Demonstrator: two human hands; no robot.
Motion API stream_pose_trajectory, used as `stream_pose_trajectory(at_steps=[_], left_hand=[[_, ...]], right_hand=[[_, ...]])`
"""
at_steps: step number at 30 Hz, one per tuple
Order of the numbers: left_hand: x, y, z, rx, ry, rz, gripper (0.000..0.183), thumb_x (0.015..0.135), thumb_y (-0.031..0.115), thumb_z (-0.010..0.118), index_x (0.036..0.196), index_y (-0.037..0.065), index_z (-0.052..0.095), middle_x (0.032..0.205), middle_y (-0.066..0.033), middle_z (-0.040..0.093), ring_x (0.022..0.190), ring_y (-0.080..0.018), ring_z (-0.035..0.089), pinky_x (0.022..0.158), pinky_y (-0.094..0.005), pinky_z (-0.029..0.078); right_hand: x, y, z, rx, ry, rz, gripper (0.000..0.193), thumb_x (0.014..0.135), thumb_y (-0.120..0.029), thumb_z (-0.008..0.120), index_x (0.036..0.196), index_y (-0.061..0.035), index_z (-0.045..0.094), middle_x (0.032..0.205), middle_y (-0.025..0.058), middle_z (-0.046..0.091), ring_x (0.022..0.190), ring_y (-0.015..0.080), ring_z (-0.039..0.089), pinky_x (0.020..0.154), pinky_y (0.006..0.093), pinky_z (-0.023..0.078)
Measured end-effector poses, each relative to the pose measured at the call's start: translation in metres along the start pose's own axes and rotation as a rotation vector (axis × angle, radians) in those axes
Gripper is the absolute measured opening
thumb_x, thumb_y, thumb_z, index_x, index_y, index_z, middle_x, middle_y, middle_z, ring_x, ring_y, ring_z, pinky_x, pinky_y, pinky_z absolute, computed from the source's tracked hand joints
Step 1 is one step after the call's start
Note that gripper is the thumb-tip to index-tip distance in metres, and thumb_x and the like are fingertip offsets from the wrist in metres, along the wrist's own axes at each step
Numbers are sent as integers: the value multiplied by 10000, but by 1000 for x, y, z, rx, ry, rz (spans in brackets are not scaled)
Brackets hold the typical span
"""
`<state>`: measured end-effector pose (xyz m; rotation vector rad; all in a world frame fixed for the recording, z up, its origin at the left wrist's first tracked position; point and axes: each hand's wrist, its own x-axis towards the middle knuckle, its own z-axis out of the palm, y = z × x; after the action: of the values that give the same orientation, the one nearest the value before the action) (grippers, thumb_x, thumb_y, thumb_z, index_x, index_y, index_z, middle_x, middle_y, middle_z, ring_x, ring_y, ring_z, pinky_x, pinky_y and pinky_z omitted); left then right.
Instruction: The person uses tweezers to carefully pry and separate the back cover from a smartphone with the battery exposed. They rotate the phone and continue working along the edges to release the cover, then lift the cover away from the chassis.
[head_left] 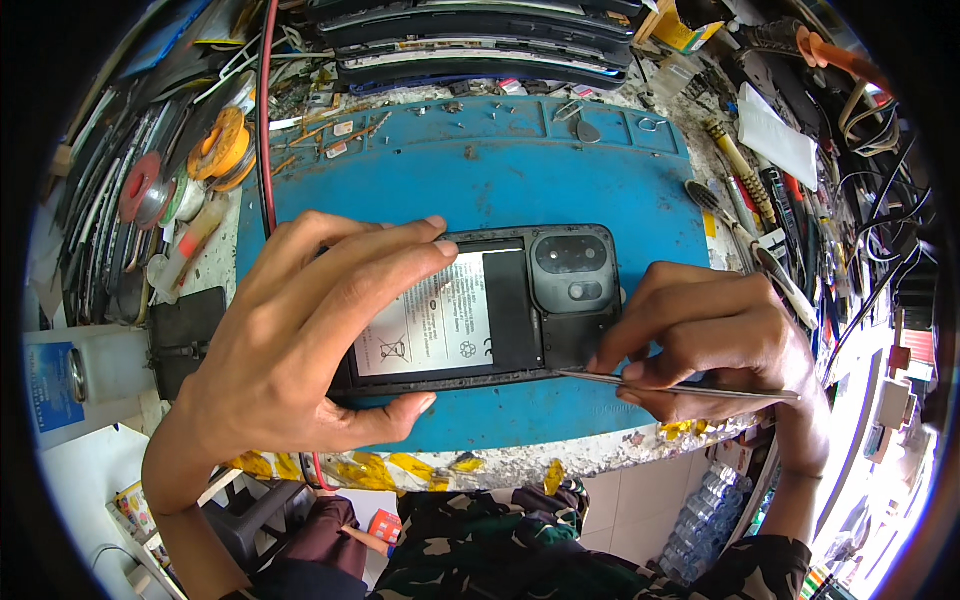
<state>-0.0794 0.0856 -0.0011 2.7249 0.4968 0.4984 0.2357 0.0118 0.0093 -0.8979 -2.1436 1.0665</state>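
Note:
An opened smartphone (510, 310) lies lengthwise across a blue work mat (450, 185), its back cover off. Its white-labelled battery (430, 325) shows, with a dark camera block (572, 268) at the right end. Over the phone's left part arches my left hand (300, 330), fingertips at the far edge and thumb by the near edge, steadying it. My right hand (700, 340) pinches thin metal tweezers (700, 389), held nearly level. Their tip touches or nearly touches the phone's near edge, just below the camera end. The phone's left end is hidden under my left hand.
Small screws and parts sit in the mat's far tray (490, 120). Solder and tape spools (222, 145) stand at the left, a red cable (266, 130) beside them. Stacked phone panels (480, 50) are behind. Brushes (785, 285) and tools crowd the right. A person's hand (370, 541) shows below the bench.

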Motion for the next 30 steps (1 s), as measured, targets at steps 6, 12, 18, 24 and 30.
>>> stream_pose_trajectory(at_steps=[6,12,18,24,30], left_hand=[[-1,1,0,-2,5,0,790,698,304,867,1350,-22,561,1307,-232,659,1087,-354,647,942,-463,494],[-2,1,0,5,5,-6,777,720,323,858,1354,-15,561,1327,-213,656,1066,-347,642,937,-460,497],[-1,0,0,18,13,6,782,723,332,858,1353,-22,559,1329,-212,654,1055,-348,641,939,-458,502],[-1,0,0,9,13,8,777,725,329,856,1348,-28,560,1321,-213,658,1060,-353,640,941,-463,503],[0,1,1,14,12,2,768,720,332,856,1335,-29,571,1317,-209,661,1067,-355,639,942,-462,501]], right_hand=[[1,-1,3,3,6,-2,181,787,-8,802,725,-12,632,921,113,737,784,238,676,643,336,551],[2,-4,5,-4,8,8,174,784,9,794,718,-14,635,891,113,738,769,234,677,636,332,550],[3,-2,4,-12,10,-6,177,770,28,797,715,-23,636,880,117,737,755,234,682,626,328,550],[3,0,6,-17,18,-24,187,776,26,796,714,-26,627,879,111,737,759,236,685,630,329,553],[5,-5,8,-21,30,8,188,778,29,788,722,-19,615,878,110,736,785,247,690,655,337,560]])
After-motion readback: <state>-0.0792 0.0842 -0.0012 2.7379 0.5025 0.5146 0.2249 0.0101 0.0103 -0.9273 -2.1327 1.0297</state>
